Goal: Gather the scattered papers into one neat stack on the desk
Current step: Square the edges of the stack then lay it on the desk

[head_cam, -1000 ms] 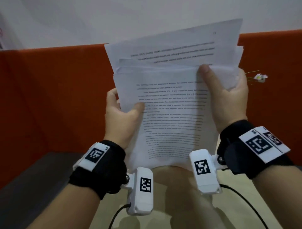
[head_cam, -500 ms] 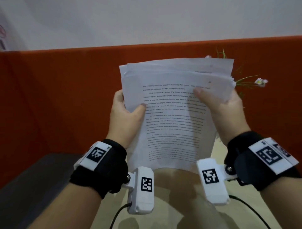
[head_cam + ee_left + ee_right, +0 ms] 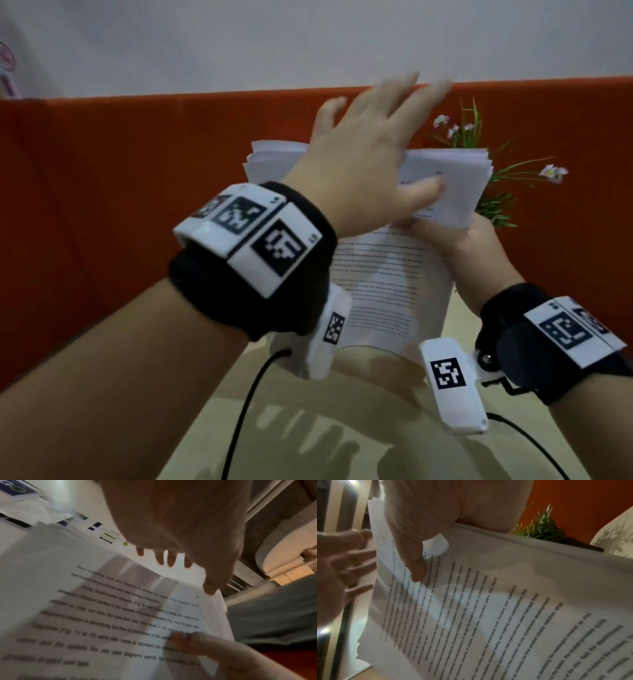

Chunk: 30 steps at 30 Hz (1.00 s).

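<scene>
Above the beige table (image 3: 359,428) we've got our sheaf of white printed paper sheets (image 3: 383,294) held upright, right hand (image 3: 462,246) gripping its right edge with the thumb on the front page. Our left hand (image 3: 363,164) is off it, fingers spread over the top edge. Small green flowering plant (image 3: 479,144) sits behind.

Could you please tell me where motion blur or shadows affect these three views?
Head view: the raised left hand is smeared at its fingertips, and hand shadows fall on the beige desk. Left wrist view: text on the white printed papers is smeared. Right wrist view: shadow bands cross the page.
</scene>
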Motion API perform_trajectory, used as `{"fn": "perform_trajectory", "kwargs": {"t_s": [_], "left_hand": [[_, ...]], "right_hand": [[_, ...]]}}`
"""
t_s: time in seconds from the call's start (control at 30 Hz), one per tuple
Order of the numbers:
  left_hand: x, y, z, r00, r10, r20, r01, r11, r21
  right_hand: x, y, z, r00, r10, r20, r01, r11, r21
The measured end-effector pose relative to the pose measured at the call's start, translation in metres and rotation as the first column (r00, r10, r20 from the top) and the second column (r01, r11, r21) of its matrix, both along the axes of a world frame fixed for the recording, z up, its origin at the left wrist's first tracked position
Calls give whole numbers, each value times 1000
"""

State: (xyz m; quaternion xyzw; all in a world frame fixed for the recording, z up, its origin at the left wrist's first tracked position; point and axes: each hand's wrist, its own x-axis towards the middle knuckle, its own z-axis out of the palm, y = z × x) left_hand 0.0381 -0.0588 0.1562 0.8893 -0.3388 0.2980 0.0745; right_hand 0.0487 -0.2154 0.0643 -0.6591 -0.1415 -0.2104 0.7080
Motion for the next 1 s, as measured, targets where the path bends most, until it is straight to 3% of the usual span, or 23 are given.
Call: {"fn": "perform_trajectory", "kwargs": {"t_s": [0.1,0.17,0.2,0.3,0.37,0.5,0.67,0.8,0.9,1.0], "left_hand": [[-1,-10,-1,996,-83,-20,85,990,113],[1,-13,-4,996,-76,53,72,995,72],[3,-12,-4,995,-58,84,55,998,33],[7,-7,-3,998,56,2,-56,993,106],[11,4,-4,990,143,16,-143,989,27],[15,21,-8,956,278,-90,-276,960,37],[16,32,-11,927,345,-150,-336,939,77],[13,21,-6,973,230,-31,-229,973,40],[17,13,3,968,198,-151,-187,979,86],[28,17,7,969,169,-182,-171,985,7]], "right_hand": [[0,-1,-1,1000,-2,17,2,999,-32],[-1,-1,-1,1000,8,21,-7,1000,-23],[-2,-2,0,1000,9,20,-9,1000,-8],[-3,-4,1,1000,15,15,-16,1000,12],[-2,-5,2,1000,18,-6,-18,999,32],[-2,-5,3,1000,0,-31,1,999,42],[-2,-3,4,999,26,-27,-24,998,60],[-4,-1,7,999,33,-27,-32,998,48],[-7,-1,11,999,35,-24,-34,999,15],[-9,-9,4,992,-108,-69,100,989,-113]]}}
